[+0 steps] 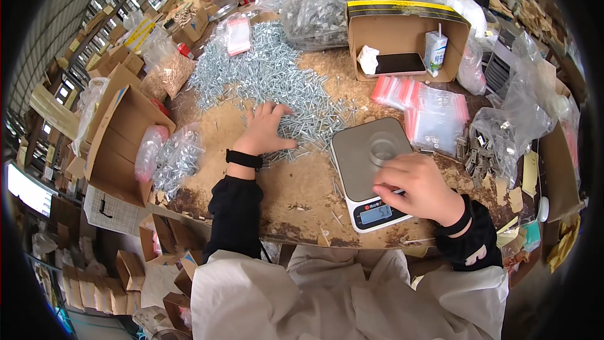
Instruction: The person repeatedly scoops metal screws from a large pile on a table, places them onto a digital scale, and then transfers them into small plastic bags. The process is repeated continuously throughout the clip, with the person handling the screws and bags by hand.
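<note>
1. Up close, the left hand [267,127] lies palm down with fingers spread on the near edge of a wide pile of silvery screws [270,75], touching them.
2. Meanwhile the right hand [418,189] rests over the front right part of a small digital scale [358,157]; its fingers are loosely curled, and whether they pinch anything I cannot tell.
3. On the scale's grey platform stands a small round clear container [382,148], just beyond the right hand's fingertips.
4. The scale's lit display [376,214] peeks out below the right hand.
5. Both hands wear dark wrist bands and dark sleeves, and rest on a worn wooden worktop [302,195].
6. Right of the scale lies a heap of small clear zip bags with red tops [428,110].
7. Beyond the scale stands an open cardboard box [402,31] holding a small drink carton [435,50] and a dark flat device.
8. At the left edge, a clear bag of screws [179,157] leans beside another open cardboard box [123,138].
</note>
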`<control>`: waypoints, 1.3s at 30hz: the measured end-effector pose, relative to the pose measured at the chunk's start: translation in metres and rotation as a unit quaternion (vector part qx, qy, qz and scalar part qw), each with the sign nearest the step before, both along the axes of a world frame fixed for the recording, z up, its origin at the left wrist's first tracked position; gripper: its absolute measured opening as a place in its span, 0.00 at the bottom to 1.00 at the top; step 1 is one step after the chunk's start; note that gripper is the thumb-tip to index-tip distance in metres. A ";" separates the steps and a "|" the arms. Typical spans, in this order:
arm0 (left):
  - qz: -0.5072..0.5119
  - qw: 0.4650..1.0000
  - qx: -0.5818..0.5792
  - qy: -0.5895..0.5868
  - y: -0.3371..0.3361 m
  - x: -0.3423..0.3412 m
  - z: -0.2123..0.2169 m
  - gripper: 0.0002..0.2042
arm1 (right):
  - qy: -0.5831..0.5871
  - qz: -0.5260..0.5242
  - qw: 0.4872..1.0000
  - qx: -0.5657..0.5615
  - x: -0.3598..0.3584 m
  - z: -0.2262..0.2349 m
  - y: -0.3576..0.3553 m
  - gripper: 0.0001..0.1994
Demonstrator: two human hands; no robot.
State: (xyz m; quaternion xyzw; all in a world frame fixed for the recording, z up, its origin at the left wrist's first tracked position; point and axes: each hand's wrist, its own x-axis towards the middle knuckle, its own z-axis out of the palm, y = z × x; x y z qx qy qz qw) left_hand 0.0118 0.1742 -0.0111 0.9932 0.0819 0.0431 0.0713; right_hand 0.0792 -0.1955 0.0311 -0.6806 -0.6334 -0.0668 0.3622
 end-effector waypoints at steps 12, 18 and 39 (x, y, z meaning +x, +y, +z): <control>-0.050 0.997 -0.010 -0.050 -0.005 -0.007 0.006 0.26 | 0.018 -0.019 0.999 0.040 0.001 0.003 0.000 0.03; -0.068 0.995 -0.069 -0.003 -0.017 -0.012 0.013 0.24 | 0.025 -0.026 0.999 0.040 0.003 0.003 -0.001 0.03; -0.075 0.968 -0.190 -0.146 -0.020 -0.004 0.022 0.16 | -0.001 -0.021 0.995 0.095 0.003 0.003 0.000 0.04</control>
